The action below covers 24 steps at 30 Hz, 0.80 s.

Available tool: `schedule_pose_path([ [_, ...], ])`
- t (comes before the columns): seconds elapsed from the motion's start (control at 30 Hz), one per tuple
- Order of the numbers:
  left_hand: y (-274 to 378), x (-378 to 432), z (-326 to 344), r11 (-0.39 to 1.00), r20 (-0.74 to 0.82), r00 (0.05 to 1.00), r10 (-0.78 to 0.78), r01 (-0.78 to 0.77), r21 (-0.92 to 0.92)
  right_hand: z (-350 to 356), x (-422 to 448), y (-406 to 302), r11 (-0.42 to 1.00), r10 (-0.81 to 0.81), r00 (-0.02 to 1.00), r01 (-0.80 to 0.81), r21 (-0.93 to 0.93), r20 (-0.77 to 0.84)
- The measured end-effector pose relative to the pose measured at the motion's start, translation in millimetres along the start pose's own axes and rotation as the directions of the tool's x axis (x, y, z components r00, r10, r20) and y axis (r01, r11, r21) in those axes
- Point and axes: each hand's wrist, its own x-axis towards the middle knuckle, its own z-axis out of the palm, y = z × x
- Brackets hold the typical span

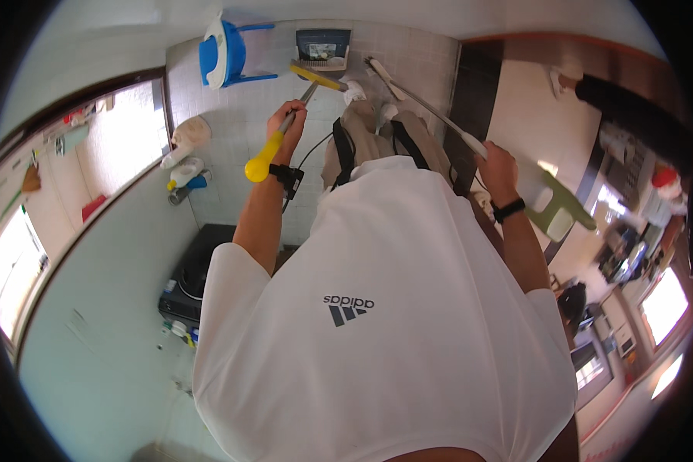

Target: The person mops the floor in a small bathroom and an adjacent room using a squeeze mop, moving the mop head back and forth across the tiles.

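My left hand [287,122] is closed around the metal pole of a yellow-handled tool [268,150]. A yellow bar [317,76] at the pole's far end lies near my shoe, across the lower edge of a dark container [323,49] with a picture on it. My right hand [498,167] grips the pale end of a long handle that runs down to a brush [384,78] with dark bristles, on the tiled floor in front of my feet.
A blue and white chair-like item [224,53] stands at the upper left. White bottles [186,172] stand by the left wall, with a black appliance [190,277] nearer me. A green plastic piece [560,208] is at right. Another person's dark-clothed leg [623,104] shows at the upper right.
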Motion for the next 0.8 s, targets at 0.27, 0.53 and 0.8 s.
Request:
schedule_pose_path([
  [0.27, 48.4, -95.1, 2.4, 0.957, -0.248, 0.943, -0.222, 0.162, -0.241, -72.1, 30.0, 87.8, 0.987, -0.161, 0.987, 0.161, -0.005, 0.023],
  [0.53, 103.7, -211.3, -10.6, 0.815, -0.428, 0.744, -0.514, 0.267, -0.514, -88.7, 41.4, 128.5, 0.953, -0.042, 0.969, 0.113, -0.281, 0.245],
  [0.8, 117.8, -254.8, -48.2, 0.768, -0.586, 0.502, -0.636, 0.339, -0.543, -58.1, 72.8, 109.0, 0.918, -0.261, 0.932, 0.320, -0.234, 0.250],
])
